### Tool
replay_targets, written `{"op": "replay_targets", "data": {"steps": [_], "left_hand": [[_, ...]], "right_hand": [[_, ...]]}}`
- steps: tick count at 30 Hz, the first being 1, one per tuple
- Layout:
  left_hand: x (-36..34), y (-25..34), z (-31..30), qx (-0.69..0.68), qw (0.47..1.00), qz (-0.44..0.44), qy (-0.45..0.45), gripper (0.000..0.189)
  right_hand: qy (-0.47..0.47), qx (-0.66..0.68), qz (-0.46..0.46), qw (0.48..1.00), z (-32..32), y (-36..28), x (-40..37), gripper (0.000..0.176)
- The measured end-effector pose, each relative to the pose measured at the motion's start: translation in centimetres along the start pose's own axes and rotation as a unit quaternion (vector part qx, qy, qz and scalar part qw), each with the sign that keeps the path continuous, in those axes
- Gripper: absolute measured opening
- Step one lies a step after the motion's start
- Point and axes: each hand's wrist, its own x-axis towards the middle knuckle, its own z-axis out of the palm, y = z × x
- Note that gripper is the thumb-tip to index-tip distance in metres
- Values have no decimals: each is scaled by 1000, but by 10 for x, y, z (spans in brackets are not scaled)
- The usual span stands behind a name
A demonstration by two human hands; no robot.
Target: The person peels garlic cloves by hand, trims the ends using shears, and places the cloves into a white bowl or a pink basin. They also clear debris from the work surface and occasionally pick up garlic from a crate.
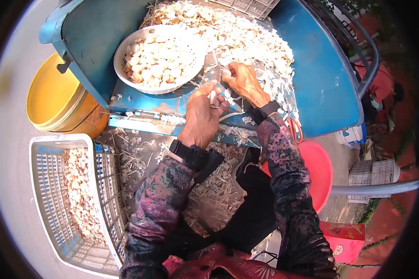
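Observation:
My left hand (201, 116) is curled with the palm partly up, and pale garlic cloves (213, 98) sit in its fingers. Just right of it, my right hand (245, 83) pinches a garlic clove (226, 72) between thumb and fingertips. Both hands are over the front edge of a blue metal truck bed (312, 88). Behind my left hand stands a white colander (121, 65) filled with peeled cloves. A heap of garlic and loose skins (246, 37) spreads across the bed beyond my right hand.
A white plastic crate (91, 186) with more cloves stands at lower left, below a yellow bucket (51, 93). To the right are a red basin (315, 172) and orange-handled scissors (294, 129). Skins and stalks litter the ground (219, 204). Another crate (246, 5) stands at the back.

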Motion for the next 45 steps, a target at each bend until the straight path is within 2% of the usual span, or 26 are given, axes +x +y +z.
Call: {"op": "replay_targets", "data": {"steps": [1, 2, 4, 6, 7, 8, 10, 11, 12, 13, 14, 15, 16, 18, 19, 21, 22, 25, 26, 29, 33, 34, 40, 41, 44, 45], "left_hand": [[-3, 1, 5, 12, 1000, 3, 17, 12], [-4, 2, 7, 24, 999, 7, 34, 11], [-3, 2, 8, 24, 1000, -5, 13, 11], [-2, 1, 11, 31, 999, -28, 30, 13], [-3, 0, 10, 18, 1000, -21, -13, 18], [5, -1, -2, -2, 997, -36, -71, 11], [5, -3, -1, 10, 996, -41, -80, 9], [7, -4, 0, 22, 997, -47, -65, 8], [8, -4, 2, 34, 997, -53, -52, 7], [7, -6, 3, 33, 996, -50, -65, 9], [5, -6, 2, 31, 996, -44, -77, 12], [6, -7, 1, 31, 995, -52, -80, 13], [7, -8, -2, 31, 995, -58, -80, 15], [7, -13, -2, 40, 995, -61, -62, 17], [7, -15, -3, 40, 995, -61, -62, 17], [1, -21, 1, 35, 996, -67, -53, 18], [0, -24, 2, 37, 996, -68, -47, 19], [5, -31, -3, 54, 992, -81, -80, 16], [4, -33, -3, 57, 992, -77, -77, 15], [8, -37, -4, 64, 990, -89, -86, 15], [1, -45, 5, 51, 992, -103, -60, 14], [3, -46, 3, 46, 989, -112, -79, 15], [-7, -43, 13, 68, 993, -88, -49, 18], [-3, -42, 8, 60, 991, -95, -77, 18], [-6, -43, 8, 55, 989, -110, -79, 18], [-10, -42, 8, 61, 988, -111, -93, 17]], "right_hand": [[10, 159, 104, 982, -11, -8, -11, 22], [-35, 343, 184, 920, -21, -8, -19, 24], [-32, 495, 176, 850, -43, -12, -41, 26], [-22, 568, 190, 801, -69, -39, -64, 30], [-38, 603, 166, 779, -82, -50, -76, 32], [-47, 624, 142, 766, -96, -64, -88, 38], [-62, 668, 70, 738, -127, -115, -110, 28], [-72, 707, -22, 703, -133, -128, -124, 27], [-112, 756, 27, 644, -161, -159, -140, 26], [-109, 770, -85, 623, -162, -172, -149, 23], [-156, 764, -228, 584, -166, -178, -142, 19], [-235, 791, -172, 539, -171, -180, -166, 30], [-226, 781, -177, 555, -167, -190, -175, 30], [-56, 834, -370, 407, -151, -217, -174, 28], [-51, 827, -374, 418, -151, -224, -175, 28], [-100, 887, -383, 240, -153, -234, -181, 29], [-97, 883, -386, 247, -155, -233, -186, 29], [-32, 854, -313, 415, -164, -224, -202, 34], [-30, 852, -313, 418, -167, -220, -204, 34], [-102, 855, -276, 427, -172, -215, -206, 40], [-101, 885, -237, 387, -160, -218, -207, 41], [-101, 892, -226, 379, -157, -218, -207, 41], [-94, 925, -169, 327, -138, -221, -203, 43], [-90, 929, -160, 320, -136, -221, -203, 43], [-96, 940, -138, 296, -132, -217, -196, 44], [-47, 911, -80, 403, -134, -214, -191, 35]]}}
